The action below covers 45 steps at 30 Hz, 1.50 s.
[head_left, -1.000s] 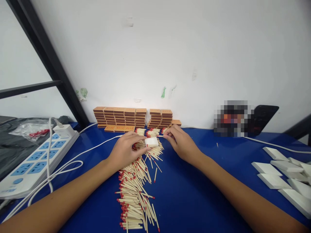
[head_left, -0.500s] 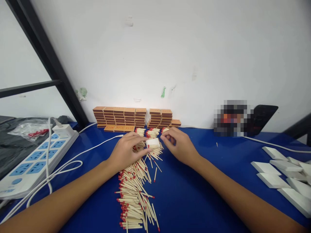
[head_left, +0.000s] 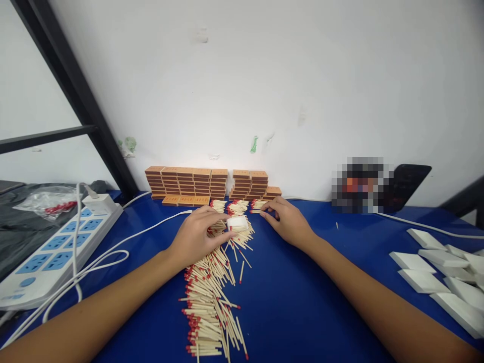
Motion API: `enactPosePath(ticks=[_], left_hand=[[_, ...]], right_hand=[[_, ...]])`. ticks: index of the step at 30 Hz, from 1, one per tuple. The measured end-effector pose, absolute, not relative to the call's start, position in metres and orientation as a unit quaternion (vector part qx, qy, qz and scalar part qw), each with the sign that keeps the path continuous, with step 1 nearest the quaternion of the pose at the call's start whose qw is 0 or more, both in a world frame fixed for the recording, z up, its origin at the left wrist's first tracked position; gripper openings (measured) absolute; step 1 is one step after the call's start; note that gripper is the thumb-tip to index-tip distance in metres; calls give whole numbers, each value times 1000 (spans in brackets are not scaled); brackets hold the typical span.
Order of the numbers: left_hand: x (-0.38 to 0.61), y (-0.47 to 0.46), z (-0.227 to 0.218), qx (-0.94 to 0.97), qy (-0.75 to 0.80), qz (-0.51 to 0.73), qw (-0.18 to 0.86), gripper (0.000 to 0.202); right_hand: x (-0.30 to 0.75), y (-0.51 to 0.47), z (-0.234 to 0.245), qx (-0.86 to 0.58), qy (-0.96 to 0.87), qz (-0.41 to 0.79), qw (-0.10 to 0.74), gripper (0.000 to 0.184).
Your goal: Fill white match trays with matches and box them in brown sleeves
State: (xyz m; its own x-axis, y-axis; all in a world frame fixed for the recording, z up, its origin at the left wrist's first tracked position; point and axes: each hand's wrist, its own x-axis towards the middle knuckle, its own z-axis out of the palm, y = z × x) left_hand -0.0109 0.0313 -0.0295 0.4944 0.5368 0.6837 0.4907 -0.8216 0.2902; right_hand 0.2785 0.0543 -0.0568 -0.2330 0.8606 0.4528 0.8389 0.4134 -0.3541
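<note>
Between the thumb and fingers of my left hand (head_left: 200,232) is a small white matchbox tray (head_left: 237,223), with a few matches visible inside. The tray sits over the edge of a long loose pile of red-tipped matches (head_left: 206,297), which runs toward me. My right hand (head_left: 285,222) is at the far side, its thumb and bent fingers closed at the stick ends of a small bunch of matches (head_left: 257,205). How many matches its fingers grip is hidden. Another small bunch of matches (head_left: 237,206) lies just beyond the tray.
Orange matchboxes (head_left: 185,181) stand stacked along the wall. White trays (head_left: 423,280) lie scattered at the right. A dark phone (head_left: 410,186) leans at the back right beside a blurred patch. A power strip (head_left: 60,247) and white cables (head_left: 113,252) occupy the left.
My right hand has moved slightly right and away from the tray to the small bunch of matches at the back. My left hand and the tray have stayed put.
</note>
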Motion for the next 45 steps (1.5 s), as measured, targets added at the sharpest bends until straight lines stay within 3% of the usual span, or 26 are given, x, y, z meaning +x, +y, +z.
enactPosePath(ticks=[21,29,37,41,45], left_hand=[[-13,34,-30,865,303,399,31,36],[-14,35,-31,864,313,393,20,34],[-11,31,-31,877,271,397,19,35],[-11,31,-32,876,277,394,22,36],[-13,33,-32,867,301,396,25,36]], right_hand=[[279,53,-53,-544,-798,52,255,8],[258,39,-35,-481,-805,71,340,13],[226,7,-26,-418,-866,-23,273,13],[232,14,-28,-432,-836,41,336,11],[257,37,-37,-489,-780,26,389,11]])
